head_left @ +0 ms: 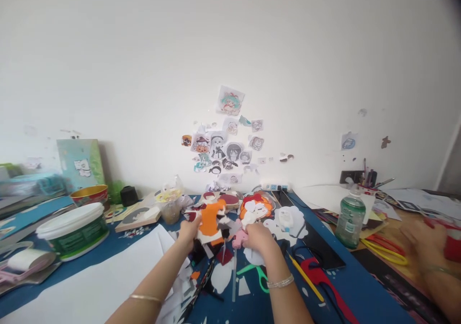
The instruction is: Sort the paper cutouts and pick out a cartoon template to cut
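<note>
Head view: left hand point(190, 231) has fingers nearly together, pinching the left edge of an orange paper cutout point(209, 219) among paper scraps point(221, 277) on the blue surface point(360, 285); right hand point(257, 239) is curled beside a pink piece point(238, 238), cannot tell whether gripped; green scissors point(260, 275) lie near the right wrist

A white-lidded tub point(74, 232) stands left, a greenish bottle point(350, 223) right, drawings point(230, 101) behind.
</note>
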Motion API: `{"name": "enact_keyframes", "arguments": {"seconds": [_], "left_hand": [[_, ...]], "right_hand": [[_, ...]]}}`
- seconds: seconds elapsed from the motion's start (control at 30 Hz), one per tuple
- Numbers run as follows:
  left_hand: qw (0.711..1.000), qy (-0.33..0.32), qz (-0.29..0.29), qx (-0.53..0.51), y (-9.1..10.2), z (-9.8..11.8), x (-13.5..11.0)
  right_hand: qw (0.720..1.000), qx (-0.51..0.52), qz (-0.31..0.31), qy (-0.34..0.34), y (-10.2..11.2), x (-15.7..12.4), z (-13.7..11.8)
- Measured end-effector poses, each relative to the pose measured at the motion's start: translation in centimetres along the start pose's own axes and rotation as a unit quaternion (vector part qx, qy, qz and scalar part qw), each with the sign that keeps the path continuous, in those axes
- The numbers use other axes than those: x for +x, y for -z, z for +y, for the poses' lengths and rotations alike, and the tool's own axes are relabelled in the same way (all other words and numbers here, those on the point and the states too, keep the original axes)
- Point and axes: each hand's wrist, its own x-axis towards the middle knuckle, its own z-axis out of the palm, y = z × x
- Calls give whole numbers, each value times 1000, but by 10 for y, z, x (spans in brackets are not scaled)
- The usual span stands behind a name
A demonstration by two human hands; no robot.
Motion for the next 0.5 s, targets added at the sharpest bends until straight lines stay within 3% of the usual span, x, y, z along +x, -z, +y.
{"name": "enact_keyframes", "arguments": {"seconds": [0.07, 0.17, 0.37, 0.4, 0.5], "left_hand": [[998, -21, 26, 61, -6, -3, 5], [983, -87, 61, 147, 3, -7, 3], [926, -246, 60, 281, 25, -9, -30], [908, -280, 55, 306, 23, -9, -38], [761, -442, 77, 468, 7, -9, -57]], "right_hand": [[1000, -4, 4, 3, -2, 1, 1], [1000, 0, 23, 4, -2, 1, 3], [991, 56, 115, 33, 9, 2, -8], [988, 72, 130, 46, 11, 1, -15], [968, 139, 173, 114, 6, -1, -45]]}}
